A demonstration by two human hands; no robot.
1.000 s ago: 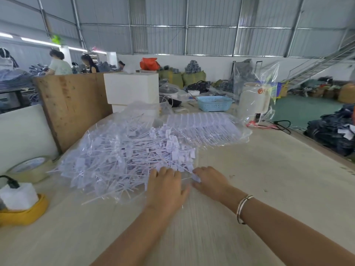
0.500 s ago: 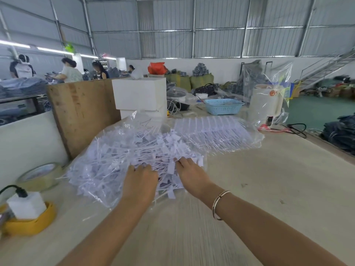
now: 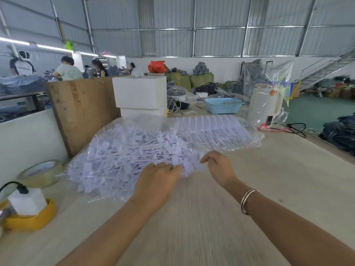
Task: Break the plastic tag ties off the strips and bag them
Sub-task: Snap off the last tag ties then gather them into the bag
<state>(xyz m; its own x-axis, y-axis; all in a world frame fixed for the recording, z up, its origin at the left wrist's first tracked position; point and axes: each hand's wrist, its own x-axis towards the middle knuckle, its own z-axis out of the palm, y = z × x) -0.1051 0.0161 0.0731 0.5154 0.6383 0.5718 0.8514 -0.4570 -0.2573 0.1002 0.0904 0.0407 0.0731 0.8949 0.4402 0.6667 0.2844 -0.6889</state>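
A: What changed in the last second?

B: Your left hand now lies flat, fingers straight, on the heap of loose tag ties in the clear bag on the counter. Your right hand has lifted slightly — fingers curled; whether it holds anything I cannot tell.

A: Meaning?

B: Probably bagging — the unbroken strips lie behind.

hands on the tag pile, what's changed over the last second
Both hands have slid from the table edge up onto the near side of the clear plastic bag of loose white tag ties. The left hand now lies flat on it; the right hand has lifted, fingers curled at the bag's edge, its grip unclear. The bag and the uncut strips behind stayed put.
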